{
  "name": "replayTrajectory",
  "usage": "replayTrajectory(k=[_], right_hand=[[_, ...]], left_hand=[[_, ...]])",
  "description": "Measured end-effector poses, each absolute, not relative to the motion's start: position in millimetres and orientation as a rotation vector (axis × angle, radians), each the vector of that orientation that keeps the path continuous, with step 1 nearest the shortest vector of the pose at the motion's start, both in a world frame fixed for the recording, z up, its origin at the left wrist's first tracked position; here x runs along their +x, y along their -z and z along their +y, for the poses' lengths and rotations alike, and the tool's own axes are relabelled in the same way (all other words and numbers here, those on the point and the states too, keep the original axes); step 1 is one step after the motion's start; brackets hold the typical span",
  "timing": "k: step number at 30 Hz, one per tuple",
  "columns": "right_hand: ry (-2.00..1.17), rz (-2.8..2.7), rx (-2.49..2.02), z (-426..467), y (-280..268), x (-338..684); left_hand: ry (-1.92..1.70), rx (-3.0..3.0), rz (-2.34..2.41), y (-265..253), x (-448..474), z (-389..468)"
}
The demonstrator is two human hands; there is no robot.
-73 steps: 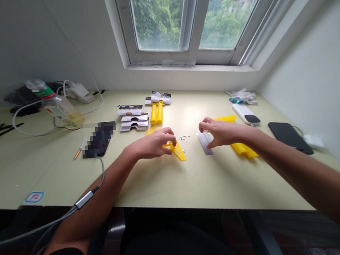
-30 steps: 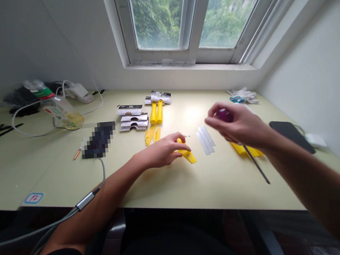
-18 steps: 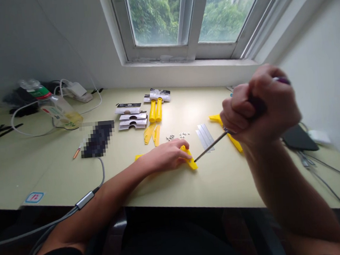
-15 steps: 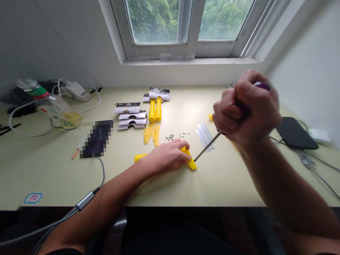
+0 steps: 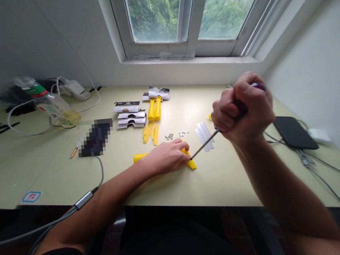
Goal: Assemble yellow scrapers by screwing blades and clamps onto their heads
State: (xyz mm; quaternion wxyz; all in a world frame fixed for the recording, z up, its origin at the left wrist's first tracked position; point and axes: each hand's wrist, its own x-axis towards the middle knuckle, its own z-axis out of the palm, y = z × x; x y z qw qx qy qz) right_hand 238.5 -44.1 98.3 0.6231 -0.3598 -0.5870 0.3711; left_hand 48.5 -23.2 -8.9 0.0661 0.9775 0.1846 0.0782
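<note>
Clamps flat yellow plastic piece (image 5: 192,164) with left hand (image 5: 171,156), likely steadying it against purple-handled steel screwdriver (image 5: 205,144) slanted onto it, gripped tightly in right hand (image 5: 244,111).

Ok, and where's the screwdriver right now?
In the head view, the screwdriver is right of centre, gripped in the right hand, slanting past the silver strips down to the yellow piece held by the left hand.
</note>
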Motion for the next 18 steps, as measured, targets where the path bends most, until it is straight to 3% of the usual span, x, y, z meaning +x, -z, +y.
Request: replayTrajectory(k=[10, 18], right_hand=[[-0.903, -1.34, -0.886, -42.3, -95.3, 246.1], [-0.743, -1.222, -0.71, -41.2, -90.4, 239.6]], left_hand=[[-0.232, 2.94, 0.55, 8.9, 48.6, -22.9], [-0.26, 2.924, 0.536, 11.3, 47.7, -22.3]])
